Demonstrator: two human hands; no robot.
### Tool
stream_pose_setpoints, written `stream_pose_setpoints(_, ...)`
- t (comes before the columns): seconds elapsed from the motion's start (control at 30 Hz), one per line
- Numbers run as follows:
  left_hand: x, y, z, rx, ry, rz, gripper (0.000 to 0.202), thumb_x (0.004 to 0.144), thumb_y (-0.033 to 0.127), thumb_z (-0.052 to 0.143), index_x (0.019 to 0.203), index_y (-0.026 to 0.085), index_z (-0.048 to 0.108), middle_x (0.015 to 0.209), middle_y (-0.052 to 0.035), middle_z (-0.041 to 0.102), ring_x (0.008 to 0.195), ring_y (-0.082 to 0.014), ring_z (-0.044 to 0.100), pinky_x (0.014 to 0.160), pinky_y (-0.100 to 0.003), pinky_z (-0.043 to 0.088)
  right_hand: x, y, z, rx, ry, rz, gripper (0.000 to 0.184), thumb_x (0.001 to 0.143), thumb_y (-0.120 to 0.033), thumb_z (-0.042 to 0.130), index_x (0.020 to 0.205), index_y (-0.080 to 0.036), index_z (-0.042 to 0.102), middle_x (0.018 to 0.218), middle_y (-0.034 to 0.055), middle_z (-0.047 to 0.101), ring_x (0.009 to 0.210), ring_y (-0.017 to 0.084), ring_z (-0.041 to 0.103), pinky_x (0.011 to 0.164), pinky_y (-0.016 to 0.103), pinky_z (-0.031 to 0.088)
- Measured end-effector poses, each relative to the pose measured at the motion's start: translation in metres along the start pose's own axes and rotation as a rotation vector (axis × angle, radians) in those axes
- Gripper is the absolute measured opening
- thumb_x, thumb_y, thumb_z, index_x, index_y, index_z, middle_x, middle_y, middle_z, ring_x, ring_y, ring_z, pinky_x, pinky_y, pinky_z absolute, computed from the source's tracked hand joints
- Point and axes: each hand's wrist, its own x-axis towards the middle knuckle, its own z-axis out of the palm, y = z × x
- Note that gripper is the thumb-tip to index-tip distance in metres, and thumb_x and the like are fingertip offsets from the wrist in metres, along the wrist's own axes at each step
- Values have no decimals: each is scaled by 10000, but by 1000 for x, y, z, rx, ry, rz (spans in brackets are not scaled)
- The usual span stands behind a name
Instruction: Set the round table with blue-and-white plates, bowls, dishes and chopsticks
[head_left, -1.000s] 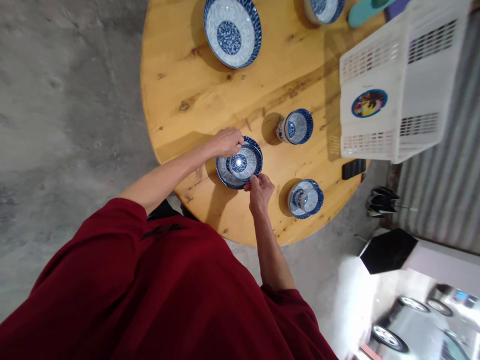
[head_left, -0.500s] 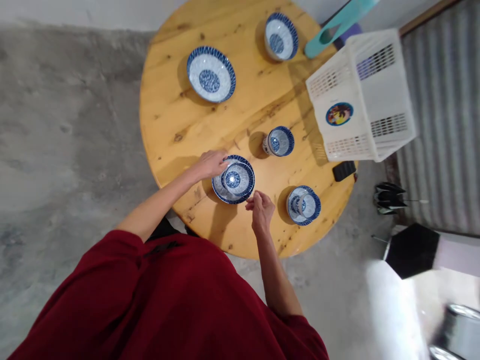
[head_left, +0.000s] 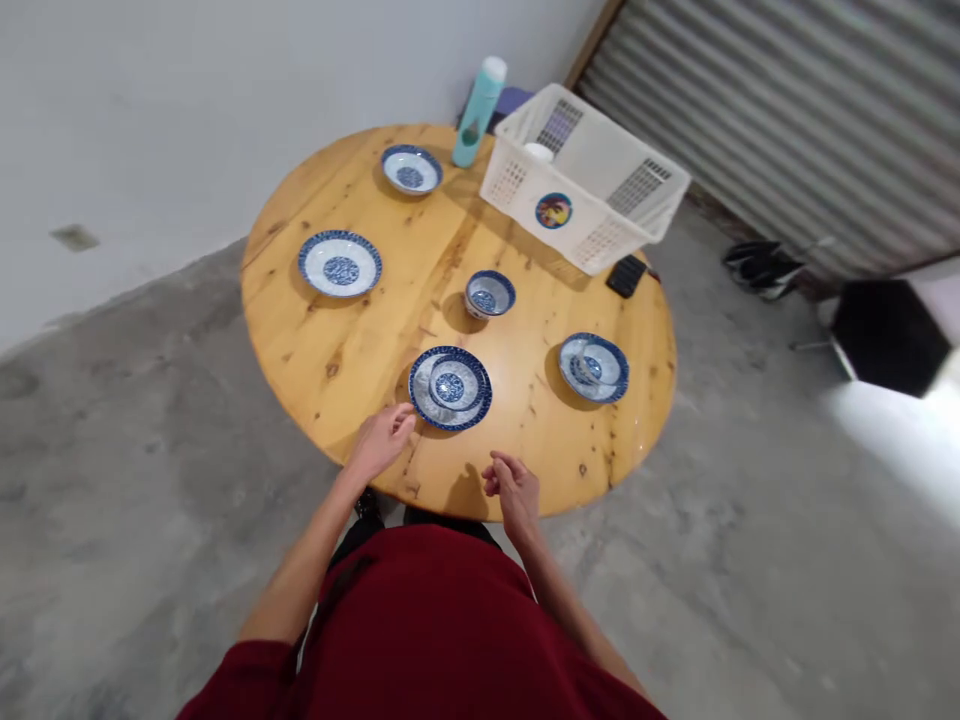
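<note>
Near the table's front edge lies a blue-and-white plate (head_left: 430, 414), and a smaller bowl (head_left: 452, 386) of the same pattern rests inside it. My left hand (head_left: 384, 437) is just left of the plate, holding nothing, its fingers loosely bent and apart. To the plate's lower right, my right hand (head_left: 514, 487) hovers over the wood with its forefinger stretched out and nothing visible in it. A small footed bowl (head_left: 489, 293) stands behind the plate. Farther right is a shallow dish (head_left: 609, 350) with a small clear-looking item inside, too unclear to name.
Two more patterned dishes, one larger (head_left: 340, 263) and one smaller (head_left: 411, 170), sit at the far left of the round wooden table (head_left: 292, 330). A turquoise bottle (head_left: 478, 112), a white plastic basket (head_left: 585, 215) and a black object (head_left: 626, 276) stand along the far right side.
Both my hands have come away from the plate and bowl, drawing back toward my body. The bowl stays in the plate. My view has turned and tilted up, showing more wall.
</note>
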Motion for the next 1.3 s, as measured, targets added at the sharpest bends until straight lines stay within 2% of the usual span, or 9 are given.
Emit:
stream_pose_setpoints(0.13, -7, 3, 0, -19, 25, -25, 431, 944, 394, 478, 1226, 177, 722, 1006, -74, 803, 913, -214, 754, 865, -285, 553, -3, -5, 7, 10, -70, -11, 526, 687, -604, 733, 959, -157, 679, 602, -16, 647, 452, 131, 528, 472, 272, 436)
stream_pose_setpoints(0.33, -23, 11, 3, 2, 62, -47, 418, 938, 401, 490, 1221, 202, 724, 1000, -59, 803, 960, -207, 746, 886, -283, 551, -5, -3, 9, 29, -209, 16, 475, 684, -565, 715, 934, -161, 695, 615, -10, 652, 464, 135, 540, 475, 271, 432)
stream_pose_setpoints(0.5, -35, 14, 12, 38, 83, -89, 444, 929, 412, 493, 1231, 185, 726, 1059, -77, 798, 986, -214, 736, 892, -293, 551, 7, -2, -2, 89, -216, 15, 460, 681, -538, 723, 942, -160, 702, 629, -10, 659, 471, 126, 526, 477, 263, 425)
stream_pose_setpoints(0.63, -48, 12, 22, 56, 81, -108, 421, 931, 436, 482, 1172, 214, 746, 951, -43, 787, 873, -208, 723, 827, -292, 555, 15, 2, -6, 119, -208, 26, 441, 672, -518, 735, 933, -163, 709, 636, -4, 669, 477, 124, 529, 481, 260, 427)
stream_pose_setpoints(0.87, -53, 7, 17, 29, 70, -146, 435, 913, 431, 487, 1165, 188, 746, 934, -61, 786, 895, -224, 734, 844, -303, 557, 2, -7, 8, 122, -323, 36, 406, 701, -502, 723, 927, -166, 713, 637, -5, 665, 485, 127, 542, 490, 263, 430)
stream_pose_setpoints(1.0, -41, -1, 0, -7, 51, -122, 478, 913, 450, 482, 1208, 163, 724, 965, -77, 792, 921, -223, 742, 871, -299, 557, -6, -18, 30, 121, -328, 3, 391, 719, -503, 715, 924, -170, 710, 623, -12, 653, 477, 125, 537, 489, 261, 431)
stream_pose_setpoints(1.1, -37, -15, -25, -29, 23, -98, 514, 909, 471, 480, 1232, 145, 712, 1028, -96, 791, 944, -230, 744, 880, -309, 562, -14, -25, 60, 122, -311, 8, 399, 699, -510, 723, 912, -173, 702, 623, -9, 659, 473, 129, 544, 477, 259, 427)
stream_pose_setpoints(1.2, -39, -39, -65, -29, 33, -101, 525, 900, 481, 479, 1228, 144, 712, 1071, -113, 792, 975, -244, 748, 899, -327, 564, -28, -30, 102, 131, -292, 3, 390, 700, -505, 707, 909, -176, 701, 623, -8, 660, 470, 127, 539, 468, 255, 423)
stream_pose_setpoints(1.3, -44, -67, -116, -22, 95, -135, 520, 882, 492, 476, 1188, 148, 719, 1093, -130, 793, 1009, -264, 753, 922, -351, 566, -49, -35, 153, 137, -313, 10, 370, 700, -485, 681, 906, -178, 707, 609, -11, 656, 454, 123, 528, 456, 252, 425)
